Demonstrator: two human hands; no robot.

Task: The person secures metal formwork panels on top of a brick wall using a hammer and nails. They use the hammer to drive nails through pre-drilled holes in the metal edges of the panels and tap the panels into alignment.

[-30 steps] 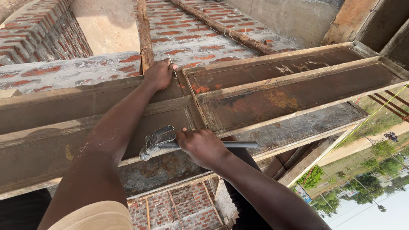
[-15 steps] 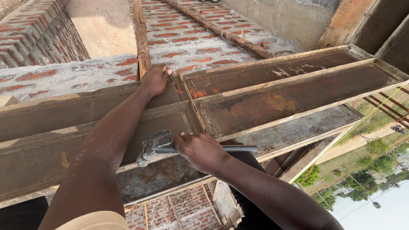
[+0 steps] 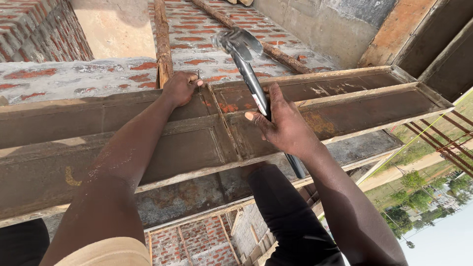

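Centre frame, right hand (image 3: 283, 125) has its grip closed on the hammer (image 3: 251, 81), head raised top-centre above; left hand (image 3: 181, 88) pinches a nail (image 3: 199, 78) on the steel form (image 3: 197, 143).

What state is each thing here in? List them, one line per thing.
Black-handled steel claw hammer: raised, head up and blurred, gripped mid-handle.
Right hand: closed around the hammer handle.
Left hand: pinching a thin nail upright at the top edge of the form.
Rusty steel formwork panels: set on edge, butted together at a seam.
Rough wooden pole: lying across the brickwork.
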